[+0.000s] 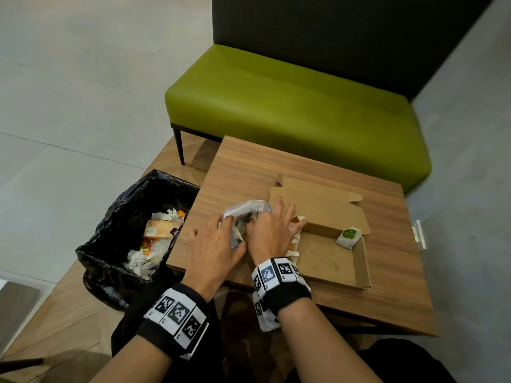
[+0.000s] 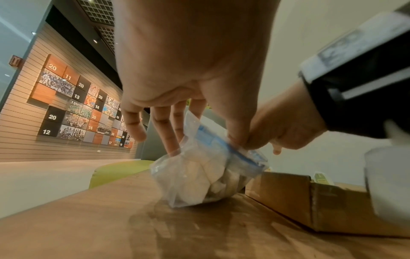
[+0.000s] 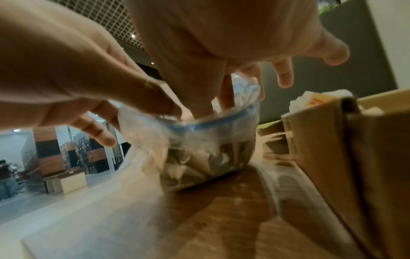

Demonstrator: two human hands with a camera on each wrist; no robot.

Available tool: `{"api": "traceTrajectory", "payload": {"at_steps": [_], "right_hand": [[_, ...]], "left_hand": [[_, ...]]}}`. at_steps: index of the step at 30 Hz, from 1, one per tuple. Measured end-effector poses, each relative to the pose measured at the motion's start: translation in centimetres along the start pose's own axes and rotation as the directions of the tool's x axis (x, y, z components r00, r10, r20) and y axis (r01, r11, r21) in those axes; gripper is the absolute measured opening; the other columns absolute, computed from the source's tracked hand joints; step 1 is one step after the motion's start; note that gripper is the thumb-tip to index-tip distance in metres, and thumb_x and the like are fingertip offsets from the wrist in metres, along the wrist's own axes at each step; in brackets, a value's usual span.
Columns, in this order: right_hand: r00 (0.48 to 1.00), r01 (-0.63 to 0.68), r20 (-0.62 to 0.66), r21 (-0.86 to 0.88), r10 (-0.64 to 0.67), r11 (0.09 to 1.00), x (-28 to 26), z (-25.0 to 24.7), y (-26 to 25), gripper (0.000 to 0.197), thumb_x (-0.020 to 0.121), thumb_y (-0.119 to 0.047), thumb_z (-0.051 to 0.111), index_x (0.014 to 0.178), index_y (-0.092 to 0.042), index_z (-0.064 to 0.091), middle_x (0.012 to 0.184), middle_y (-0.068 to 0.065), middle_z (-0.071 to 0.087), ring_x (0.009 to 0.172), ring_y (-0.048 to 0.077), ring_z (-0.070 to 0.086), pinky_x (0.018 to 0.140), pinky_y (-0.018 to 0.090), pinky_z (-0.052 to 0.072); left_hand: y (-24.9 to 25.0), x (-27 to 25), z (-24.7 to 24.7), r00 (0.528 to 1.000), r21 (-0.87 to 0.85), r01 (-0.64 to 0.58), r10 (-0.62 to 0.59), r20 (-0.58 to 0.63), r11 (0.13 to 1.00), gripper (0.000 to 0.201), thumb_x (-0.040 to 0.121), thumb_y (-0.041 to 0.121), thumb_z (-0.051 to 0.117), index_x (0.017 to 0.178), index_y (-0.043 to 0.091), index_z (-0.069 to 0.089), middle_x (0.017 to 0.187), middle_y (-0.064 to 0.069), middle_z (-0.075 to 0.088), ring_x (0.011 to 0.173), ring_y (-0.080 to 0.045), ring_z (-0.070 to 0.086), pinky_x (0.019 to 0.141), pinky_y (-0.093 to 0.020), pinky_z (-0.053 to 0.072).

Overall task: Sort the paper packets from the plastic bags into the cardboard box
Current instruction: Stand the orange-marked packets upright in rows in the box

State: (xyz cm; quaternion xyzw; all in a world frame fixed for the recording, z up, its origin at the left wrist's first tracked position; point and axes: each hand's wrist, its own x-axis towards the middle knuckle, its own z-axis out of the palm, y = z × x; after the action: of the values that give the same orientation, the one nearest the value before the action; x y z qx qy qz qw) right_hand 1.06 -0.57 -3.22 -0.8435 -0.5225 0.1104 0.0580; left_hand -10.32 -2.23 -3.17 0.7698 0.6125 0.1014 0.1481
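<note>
Head view: both hands work a zip-top plastic bag point(image 1: 243, 217) standing on the bench point(image 1: 387, 286), at nine o'clock of the cardboard box point(image 1: 362, 261).

Left wrist view: the left hand point(image 2: 195, 73) pinches the blue zip rim; hold it steady.

Right wrist view: the right hand point(image 3: 221, 52) pinches the opposite rim, spare fingers splayed; pull apart gently, then lift the paper packets point(image 3: 199, 163) out.

Even indoor light; wrist views blurred, edges warped.
</note>
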Motion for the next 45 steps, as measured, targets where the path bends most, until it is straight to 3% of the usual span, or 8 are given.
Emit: {"api": "traceTrajectory", "payload": {"at_steps": [13, 24, 32, 36, 38, 40, 42, 45], "right_hand": [[0.943, 0.331, -0.031, 0.217, -0.332, 0.918, -0.9, -3.7, 3.9, 0.023, 0.095, -0.038, 0.057, 0.106, -0.027, 0.074, 0.155, -0.005, 0.036, 0.141, 0.019, 0.024, 0.116, 0.056, 0.021], [0.915, 0.395, -0.122, 0.469, -0.385, 0.79, -0.7, -7.0, 6.3, 0.021, 0.095, -0.031, 0.061, 0.103, -0.018, 0.075, 0.136, -0.004, 0.052, 0.126, 0.012, 0.043, 0.101, 0.034, 0.039], [0.926, 0.375, -0.154, 0.48, -0.345, 0.793, -0.7, -5.5, 6.5, 0.025, 0.096, -0.032, 0.061, 0.108, -0.015, 0.074, 0.123, -0.006, 0.055, 0.117, 0.012, 0.046, 0.097, 0.035, 0.044], [0.92, 0.392, -0.17, 0.43, -0.354, 0.813, -1.2, -4.2, 6.9, 0.026, 0.096, -0.034, 0.06, 0.11, -0.017, 0.073, 0.12, -0.007, 0.054, 0.114, 0.011, 0.045, 0.093, 0.038, 0.047], [0.894, 0.448, -0.214, 0.401, -0.394, 0.799, -1.3, -3.9, 7.1, 0.023, 0.094, -0.032, 0.062, 0.107, -0.017, 0.074, 0.117, -0.005, 0.056, 0.11, 0.014, 0.047, 0.088, 0.041, 0.048], [0.838, 0.542, -0.285, 0.347, -0.465, 0.765, -1.4, -3.8, 7.4, 0.025, 0.093, -0.034, 0.06, 0.103, -0.017, 0.075, 0.114, -0.002, 0.058, 0.105, 0.019, 0.051, 0.081, 0.044, 0.05], [0.773, 0.626, -0.339, 0.275, -0.536, 0.73, -1.5, -3.6, 7.7, 0.03, 0.091, -0.037, 0.055, 0.101, -0.019, 0.075, 0.112, 0.001, 0.06, 0.102, 0.022, 0.053, 0.076, 0.044, 0.051], [0.706, 0.698, -0.351, 0.2, -0.615, 0.688, -1.6, -3.6, 8.1, 0.027, 0.091, -0.037, 0.055, 0.103, -0.024, 0.076, 0.113, 0.003, 0.061, 0.102, 0.025, 0.055, 0.076, 0.045, 0.051]], "left_hand": [[1.4, 0.9, 0.4, 1.0, 0.033, 0.021, -0.021, -0.007, 0.999, 0.062, 0.088, 0.052, 0.063, 0.136, 0.019, 0.043, 0.137, -0.002, 0.047, 0.118, -0.023, 0.055, 0.097, -0.049, 0.039], [0.4, 2.1, 0.0, 0.997, 0.099, 0.065, -0.06, -0.049, 0.993, 0.06, 0.092, 0.053, 0.055, 0.135, 0.013, 0.039, 0.14, -0.009, 0.039, 0.121, -0.03, 0.049, 0.094, -0.052, 0.042], [-0.1, 4.0, 0.2, 0.997, -0.035, 0.064, -0.062, 0.048, 0.997, 0.05, 0.096, 0.048, 0.053, 0.14, 0.026, 0.045, 0.164, -0.013, 0.003, 0.144, -0.038, 0.026, 0.106, -0.065, 0.031], [0.1, 1.9, -1.0, 0.975, -0.26, 0.0, -0.057, -0.215, 0.966, 0.03, 0.099, 0.037, 0.051, 0.117, 0.019, 0.066, 0.143, -0.01, 0.048, 0.119, -0.028, 0.055, 0.099, -0.057, 0.043], [0.3, 0.9, -1.2, 0.972, -0.501, -0.042, -0.081, -0.221, 0.864, 0.043, 0.101, 0.045, 0.042, 0.092, 0.013, 0.07, 0.095, -0.006, 0.071, 0.08, -0.02, 0.067, 0.075, -0.046, 0.054], [1.0, 0.4, -1.1, 0.981, -0.768, 0.184, -0.163, 0.105, 0.613, 0.066, 0.1, 0.057, 0.029, 0.085, 0.005, 0.068, 0.068, -0.01, 0.071, 0.052, -0.018, 0.063, 0.052, -0.033, 0.049], [1.3, 0.3, -1.1, 0.859, -0.805, 0.512, -0.146, 0.491, 0.299, 0.087, 0.094, 0.07, 0.015, 0.097, -0.001, 0.066, 0.069, -0.017, 0.071, 0.043, -0.018, 0.056, 0.042, -0.024, 0.039], [1.1, 0.4, -1.2, 0.714, -0.716, 0.697, 0.049, 0.698, 0.049, 0.099, 0.089, 0.079, 0.011, 0.104, -0.001, 0.067, 0.075, -0.021, 0.07, 0.041, -0.015, 0.052, 0.039, -0.019, 0.037]]}}
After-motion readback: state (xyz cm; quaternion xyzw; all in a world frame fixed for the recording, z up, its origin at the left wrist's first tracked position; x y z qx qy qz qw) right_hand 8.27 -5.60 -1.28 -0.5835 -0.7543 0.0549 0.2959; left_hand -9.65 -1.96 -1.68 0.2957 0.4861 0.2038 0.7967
